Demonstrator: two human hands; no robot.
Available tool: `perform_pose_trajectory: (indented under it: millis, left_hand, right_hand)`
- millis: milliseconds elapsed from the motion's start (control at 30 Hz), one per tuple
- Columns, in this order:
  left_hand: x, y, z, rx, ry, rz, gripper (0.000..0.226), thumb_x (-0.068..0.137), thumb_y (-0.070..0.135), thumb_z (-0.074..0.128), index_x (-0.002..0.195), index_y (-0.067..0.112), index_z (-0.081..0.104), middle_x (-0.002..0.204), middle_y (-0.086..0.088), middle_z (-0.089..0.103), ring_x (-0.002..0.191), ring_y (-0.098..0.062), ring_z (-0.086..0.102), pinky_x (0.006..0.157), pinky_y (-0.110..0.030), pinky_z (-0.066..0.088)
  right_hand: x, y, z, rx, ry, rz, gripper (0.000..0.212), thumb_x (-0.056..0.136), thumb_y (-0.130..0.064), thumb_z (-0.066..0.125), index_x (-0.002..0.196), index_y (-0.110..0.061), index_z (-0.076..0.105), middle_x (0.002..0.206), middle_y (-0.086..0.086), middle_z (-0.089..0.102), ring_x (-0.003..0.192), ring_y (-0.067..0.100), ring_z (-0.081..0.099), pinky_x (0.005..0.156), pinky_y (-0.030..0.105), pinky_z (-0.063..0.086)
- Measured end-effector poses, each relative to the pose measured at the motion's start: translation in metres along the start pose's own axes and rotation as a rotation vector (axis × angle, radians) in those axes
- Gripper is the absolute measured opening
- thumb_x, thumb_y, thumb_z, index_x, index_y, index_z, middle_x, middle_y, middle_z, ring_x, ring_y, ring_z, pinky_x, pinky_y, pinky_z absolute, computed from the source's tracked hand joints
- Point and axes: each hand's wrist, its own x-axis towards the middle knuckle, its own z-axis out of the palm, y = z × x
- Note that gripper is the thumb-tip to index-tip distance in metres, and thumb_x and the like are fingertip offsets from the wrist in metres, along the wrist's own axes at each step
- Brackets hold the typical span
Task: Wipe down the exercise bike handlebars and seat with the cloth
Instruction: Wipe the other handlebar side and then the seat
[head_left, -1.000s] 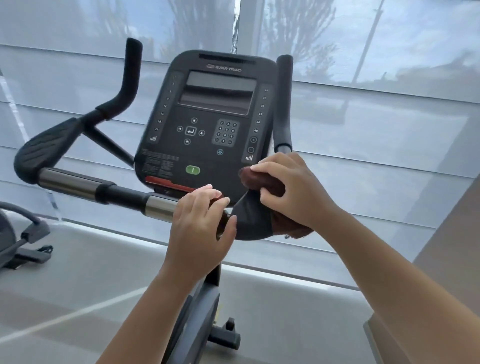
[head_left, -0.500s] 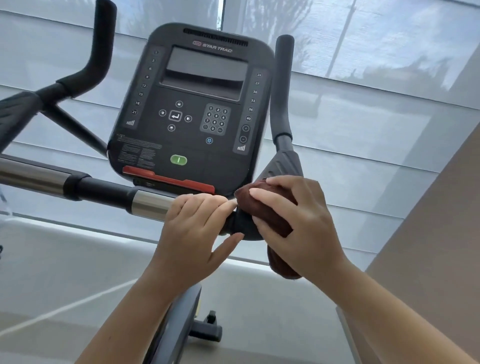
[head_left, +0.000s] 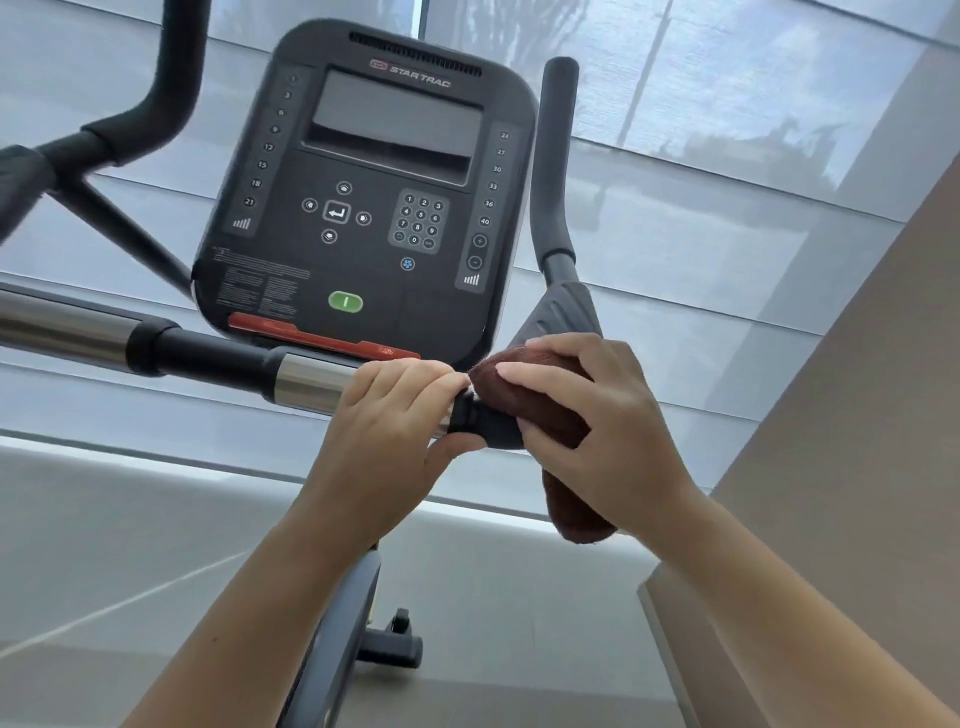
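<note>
Pale translucent blinds (head_left: 727, 291) cover the window across the whole back. Daylight glows through them, with dim shapes of trees (head_left: 524, 26) and a slanted pole (head_left: 647, 73) behind. A beige wall (head_left: 857, 441) rises at right. The grey floor (head_left: 130, 519) carries a thin pale line (head_left: 104, 613) running aslant.

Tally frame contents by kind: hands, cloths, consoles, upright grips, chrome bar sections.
Hands: 2 (left hand, right hand)
Cloths: 1 (brown cloth)
Consoles: 1 (console)
Upright grips: 2 (left grip, right grip)
Chrome sections: 2 (outer section, inner section)
Total: 8
</note>
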Motion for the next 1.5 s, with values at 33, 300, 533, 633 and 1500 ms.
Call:
perform_pose_trajectory:
  millis: [33, 300, 533, 633, 1500]
  left_hand:
    - [0.0, -0.001, 0.0, -0.002, -0.002, -0.002, 0.045, 0.082, 0.04, 0.049, 0.099, 0.001, 0.065, 0.099, -0.012, 0.067, 0.093, -0.033, 0.062, 0.089, -0.036, 0.033]
    - [-0.001, 0.0, 0.004, -0.01, 0.013, -0.031, 0.049, 0.083, 0.044, 0.046, 0.097, 0.001, 0.066, 0.097, -0.011, 0.069, 0.092, -0.032, 0.063, 0.089, -0.035, 0.034]
    - [-0.002, 0.001, 0.005, -0.018, 0.011, -0.049, 0.047, 0.081, 0.042, 0.048, 0.098, 0.001, 0.065, 0.096, -0.012, 0.068, 0.091, -0.032, 0.063, 0.089, -0.035, 0.033]
    - [-0.002, 0.002, 0.004, -0.02, 0.007, -0.052, 0.048, 0.082, 0.042, 0.048, 0.098, 0.001, 0.065, 0.097, -0.012, 0.068, 0.092, -0.032, 0.062, 0.09, -0.035, 0.032]
    - [-0.002, 0.003, 0.003, -0.039, 0.019, -0.062, 0.04, 0.077, 0.035, 0.066, 0.096, 0.0, 0.066, 0.095, -0.013, 0.069, 0.091, -0.032, 0.063, 0.09, -0.034, 0.033]
  right_hand:
    - [0.006, 0.006, -0.006, 0.049, -0.017, -0.012, 0.036, 0.07, -0.008, 0.065, 0.104, -0.02, 0.068, 0.108, 0.002, 0.061, 0.099, 0.025, 0.053, 0.092, 0.022, 0.038]
    - [0.047, 0.039, -0.017, 0.01, -0.29, -0.001, 0.045, 0.078, -0.016, 0.068, 0.12, -0.025, 0.058, 0.13, 0.005, 0.049, 0.122, 0.026, 0.041, 0.106, 0.03, 0.027]
    - [0.027, 0.028, -0.007, -0.011, -0.121, 0.243, 0.061, 0.078, -0.031, 0.067, 0.133, -0.036, 0.041, 0.129, 0.005, 0.044, 0.12, 0.022, 0.04, 0.105, 0.031, 0.03]
    - [0.012, 0.018, -0.004, -0.017, -0.044, 0.178, 0.052, 0.08, -0.024, 0.067, 0.128, -0.031, 0.05, 0.117, 0.005, 0.05, 0.109, 0.022, 0.046, 0.098, 0.024, 0.032]
    - [0.044, 0.023, -0.001, -0.22, -0.177, 0.159, 0.042, 0.081, -0.049, 0.057, 0.121, -0.036, 0.055, 0.115, 0.008, 0.048, 0.108, 0.028, 0.045, 0.093, 0.04, 0.04]
